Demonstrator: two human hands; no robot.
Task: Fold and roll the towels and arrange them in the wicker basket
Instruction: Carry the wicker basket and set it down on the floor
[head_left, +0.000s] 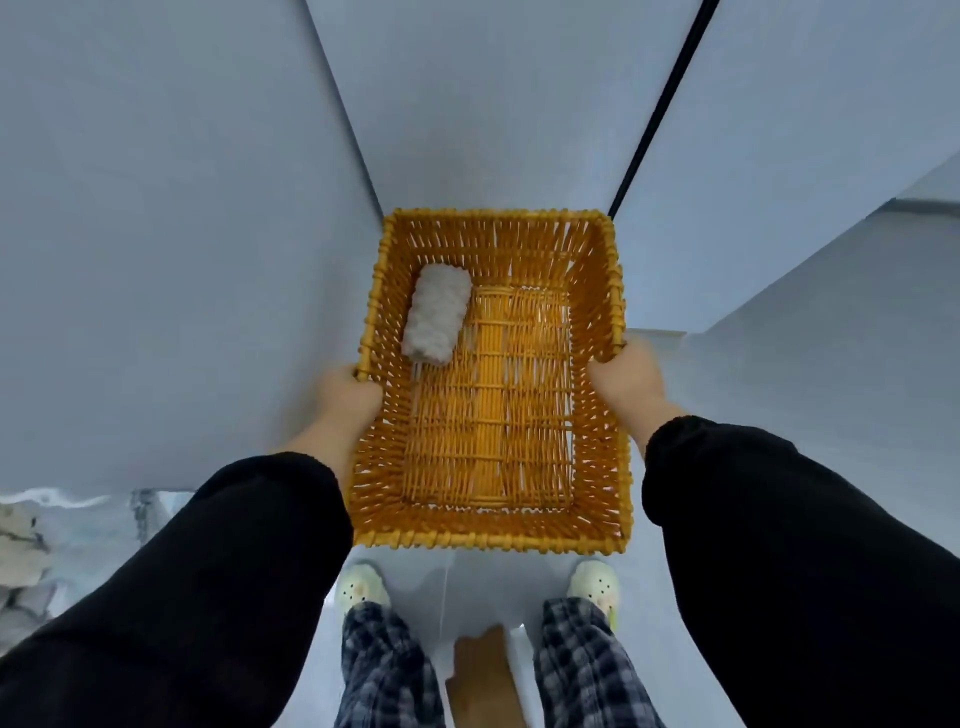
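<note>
An orange wicker basket (493, 538) is held up in front of me, above the floor and my feet. My left hand (345, 397) grips its left rim and my right hand (631, 382) grips its right rim, both about halfway along the sides. One rolled grey-white towel (436, 314) lies inside, against the left wall toward the far end. The rest of the basket's woven bottom is bare.
Pale grey walls close in ahead, with a black vertical strip (660, 109) at the upper right. A pile of light cloth (23, 561) lies at the left edge. A brown board (483, 675) stands between my feet.
</note>
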